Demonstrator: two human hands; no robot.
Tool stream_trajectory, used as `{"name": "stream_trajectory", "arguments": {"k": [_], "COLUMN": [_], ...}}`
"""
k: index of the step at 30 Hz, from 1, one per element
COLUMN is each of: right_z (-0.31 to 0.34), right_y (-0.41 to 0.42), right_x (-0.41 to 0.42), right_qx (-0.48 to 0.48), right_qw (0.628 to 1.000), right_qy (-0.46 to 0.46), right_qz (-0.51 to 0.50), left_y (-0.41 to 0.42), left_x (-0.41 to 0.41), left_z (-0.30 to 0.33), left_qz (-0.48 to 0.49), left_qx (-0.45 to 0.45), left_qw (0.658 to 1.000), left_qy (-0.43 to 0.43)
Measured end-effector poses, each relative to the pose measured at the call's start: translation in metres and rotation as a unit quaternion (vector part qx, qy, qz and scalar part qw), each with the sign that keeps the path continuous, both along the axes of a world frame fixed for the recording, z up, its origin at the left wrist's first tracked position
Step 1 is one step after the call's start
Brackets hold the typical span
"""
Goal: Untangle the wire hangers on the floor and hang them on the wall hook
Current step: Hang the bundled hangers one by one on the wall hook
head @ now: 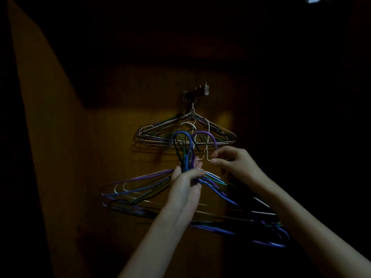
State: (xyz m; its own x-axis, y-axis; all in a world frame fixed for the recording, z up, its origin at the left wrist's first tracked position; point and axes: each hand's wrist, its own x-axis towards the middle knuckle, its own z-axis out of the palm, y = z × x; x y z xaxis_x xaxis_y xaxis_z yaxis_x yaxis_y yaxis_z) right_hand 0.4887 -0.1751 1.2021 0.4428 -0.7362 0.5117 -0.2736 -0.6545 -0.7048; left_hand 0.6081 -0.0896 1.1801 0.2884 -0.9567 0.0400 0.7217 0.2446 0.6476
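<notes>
1. The scene is very dim; a brown wooden wall fills the middle of the view, lit only around the hangers.
2. A wall hook rack with several small pegs is fixed to the wall near its upper middle.
3. A group of wire hangers, pale and dark-coated, hangs from the rack, their necks gathered under its left end and their bars lying close against the wall.
4. The left hand is raised below the hung group, with its fingers curled round the necks of a held bunch of wire hangers.
5. The bunch holds blue, purple, white, green and dark hangers; their hooks rise above the left hand and overlap the bottom bars of the hung group.
6. The shoulders and bars of the bunch spread out left and right below the left hand, reaching farther to the lower right behind the right forearm.
7. The right hand is just right of the left hand, with its thumb and fingers pinching a bend of a white hanger near its neck.
8. The white hanger's hook reaches up in front of the hung group; whether it is free of the bunch cannot be told.
</notes>
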Motion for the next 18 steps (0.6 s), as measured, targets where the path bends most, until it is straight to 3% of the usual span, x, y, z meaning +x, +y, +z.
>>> {"name": "stream_trajectory", "arguments": {"k": [6, 12, 18], "right_z": [-0.005, -0.01, -0.012], "right_y": [-0.03, -0.05, -0.07], "right_x": [-0.016, -0.027, -0.021], "right_qx": [0.041, 0.002, -0.063], "right_qw": [0.998, 0.995, 0.984], "right_qy": [0.011, 0.008, -0.091], "right_qz": [-0.05, -0.099, -0.137], "left_y": [-0.028, -0.054, -0.066], "left_x": [0.008, 0.015, 0.016], "left_z": [0.017, 0.026, 0.033], "left_qz": [0.01, 0.02, 0.027], "left_qx": [-0.015, -0.026, -0.045], "left_qw": [0.999, 0.998, 0.997], "left_qy": [0.043, 0.054, 0.047]}}
